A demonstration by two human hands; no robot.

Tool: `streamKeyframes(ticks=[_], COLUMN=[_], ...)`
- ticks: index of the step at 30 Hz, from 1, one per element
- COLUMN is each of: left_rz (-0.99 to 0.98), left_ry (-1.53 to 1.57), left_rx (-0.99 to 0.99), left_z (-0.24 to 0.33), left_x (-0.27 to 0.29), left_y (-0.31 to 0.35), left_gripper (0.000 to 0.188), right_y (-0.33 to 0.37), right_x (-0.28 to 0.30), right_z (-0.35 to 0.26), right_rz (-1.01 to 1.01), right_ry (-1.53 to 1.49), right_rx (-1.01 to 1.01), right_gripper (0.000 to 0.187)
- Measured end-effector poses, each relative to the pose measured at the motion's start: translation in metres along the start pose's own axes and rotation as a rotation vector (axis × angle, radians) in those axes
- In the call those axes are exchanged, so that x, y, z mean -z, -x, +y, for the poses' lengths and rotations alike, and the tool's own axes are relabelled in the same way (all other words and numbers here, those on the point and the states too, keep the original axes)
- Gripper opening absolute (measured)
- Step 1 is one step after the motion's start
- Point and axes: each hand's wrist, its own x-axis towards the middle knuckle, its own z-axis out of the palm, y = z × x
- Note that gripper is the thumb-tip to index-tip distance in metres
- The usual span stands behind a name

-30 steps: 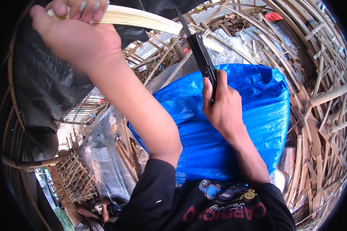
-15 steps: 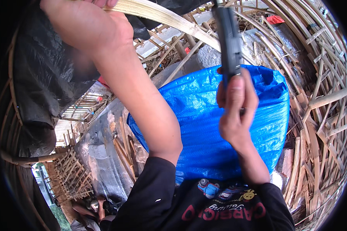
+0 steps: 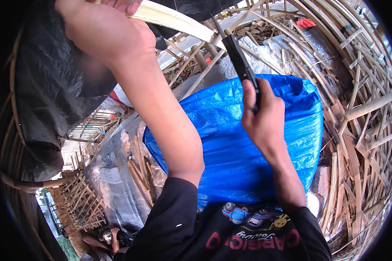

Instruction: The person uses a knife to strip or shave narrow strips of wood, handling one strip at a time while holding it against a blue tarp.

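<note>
High at the upper left, my left hand (image 3: pixel 109 32) has its fingers closed around a long pale bamboo strip (image 3: pixel 174 19). From that hand the strip runs rightward and slightly down. A black-handled knife (image 3: pixel 239 58) is gripped in my right hand (image 3: pixel 265 115), right of centre. Its narrow blade points up and left, across the strip's right part; whether the edge touches the strip I cannot tell. Beneath both hands, a blue plastic sheet (image 3: pixel 231 161) spreads over my lap.
Woven and loose bamboo strips (image 3: pixel 361 161) crowd the right side. Dark plastic sheeting (image 3: pixel 43 95) hangs at the left. A bamboo lattice (image 3: pixel 82 200) stands at the lower left, near another person's hand (image 3: pixel 114 231). A red scrap (image 3: pixel 306 23) lies at the upper right.
My right hand has shifted slightly left and down, and the knife has tilted from nearly upright to leaning left. My left hand has moved a little right, still holding the bamboo strip.
</note>
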Motion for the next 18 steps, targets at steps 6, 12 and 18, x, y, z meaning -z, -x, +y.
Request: streamKeyframes(ticks=[6, 12, 18], left_rz=[0.052, 0.020, 0.095], left_ry=[-0.111, -0.122, -0.200], left_rx=[-0.114, -0.047, -0.161], left_z=[-0.005, -0.003, -0.004], left_x=[-0.003, -0.006, -0.018], left_y=[0.003, 0.004, 0.014], left_gripper=[0.045, 0.045, 0.046], right_y=[0.009, 0.008, 0.005], right_x=[0.011, -0.054, -0.038], right_z=[-0.033, 0.032, 0.019], right_rz=[0.080, -0.027, -0.072], right_ry=[-0.673, -0.233, -0.051], right_rx=[-0.006, -0.010, -0.002], right_gripper=[0.032, 0.020, 0.028])
